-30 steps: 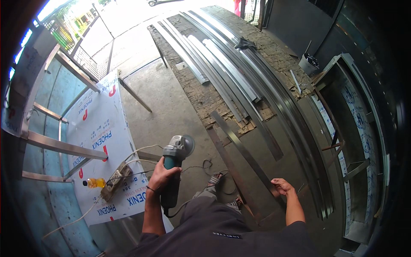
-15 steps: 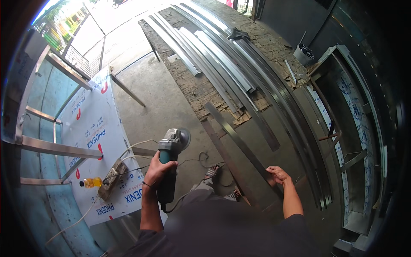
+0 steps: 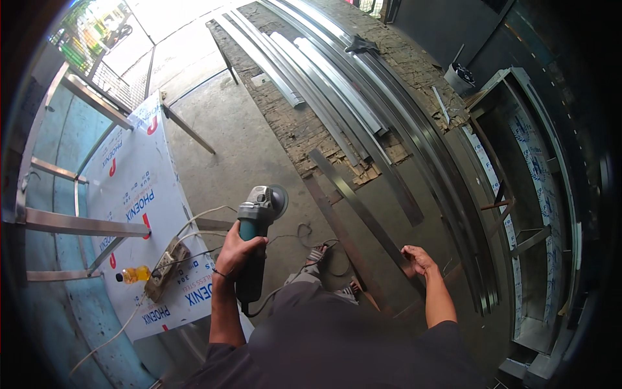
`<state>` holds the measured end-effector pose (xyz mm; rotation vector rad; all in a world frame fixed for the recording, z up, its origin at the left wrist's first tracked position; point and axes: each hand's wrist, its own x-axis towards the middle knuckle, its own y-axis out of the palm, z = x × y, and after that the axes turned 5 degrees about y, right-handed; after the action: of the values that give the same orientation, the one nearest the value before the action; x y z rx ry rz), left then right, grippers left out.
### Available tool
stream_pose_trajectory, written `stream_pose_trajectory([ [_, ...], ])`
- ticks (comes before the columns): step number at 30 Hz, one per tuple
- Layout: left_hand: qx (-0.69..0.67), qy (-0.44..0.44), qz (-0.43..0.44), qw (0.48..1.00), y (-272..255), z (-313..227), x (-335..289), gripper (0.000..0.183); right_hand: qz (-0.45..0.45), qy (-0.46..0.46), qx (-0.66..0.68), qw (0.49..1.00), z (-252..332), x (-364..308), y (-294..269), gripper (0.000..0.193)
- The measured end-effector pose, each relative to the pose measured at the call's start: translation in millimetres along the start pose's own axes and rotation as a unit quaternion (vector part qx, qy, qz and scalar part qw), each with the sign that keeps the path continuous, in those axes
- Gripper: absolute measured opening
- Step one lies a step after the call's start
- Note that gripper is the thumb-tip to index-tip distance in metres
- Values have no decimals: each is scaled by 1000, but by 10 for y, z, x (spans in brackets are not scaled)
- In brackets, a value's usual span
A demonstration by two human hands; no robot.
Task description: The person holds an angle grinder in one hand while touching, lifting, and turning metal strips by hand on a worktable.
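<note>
My left hand (image 3: 238, 251) is wrapped around the dark green and black body of an angle grinder (image 3: 254, 227). The tool stands head up, its disc (image 3: 279, 201) facing right, and a cord runs from its lower end. On the right, my right hand (image 3: 420, 260) has its fingers pinched together beside a long flat metal bar (image 3: 363, 211). Whether the fingertips touch the bar or hold something small cannot be made out. The bar slants from the worn wooden table's near edge toward me, its lower end partly behind this hand.
Several long metal profiles (image 3: 337, 84) lie on the worn wooden table (image 3: 272, 117). To the left are a film-covered panel (image 3: 129, 175) with metal legs, a power strip (image 3: 166, 269) and a bottle of yellow liquid (image 3: 135, 275). Cords loop near my feet. A metal frame (image 3: 534, 240) stands right.
The view has shifted slightly. My left hand still grips the grinder, raised a little. My right hand's fingers have shifted slightly near the bar.
</note>
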<state>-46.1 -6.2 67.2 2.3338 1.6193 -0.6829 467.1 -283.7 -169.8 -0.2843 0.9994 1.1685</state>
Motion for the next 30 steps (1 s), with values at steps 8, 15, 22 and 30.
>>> stream_pose_trajectory([
  [8,11,-10,8,1000,-36,-11,193,56,17,63,-47,997,299,157,211,12],
  [15,14,-2,27,1000,-101,89,456,55,-7,68,-13,998,237,187,259,12],
  [22,27,-35,46,998,-155,39,720,55,-47,72,-67,994,540,212,622,13],
  [30,32,-27,47,998,-144,6,810,56,-12,99,-6,995,479,335,479,10],
])
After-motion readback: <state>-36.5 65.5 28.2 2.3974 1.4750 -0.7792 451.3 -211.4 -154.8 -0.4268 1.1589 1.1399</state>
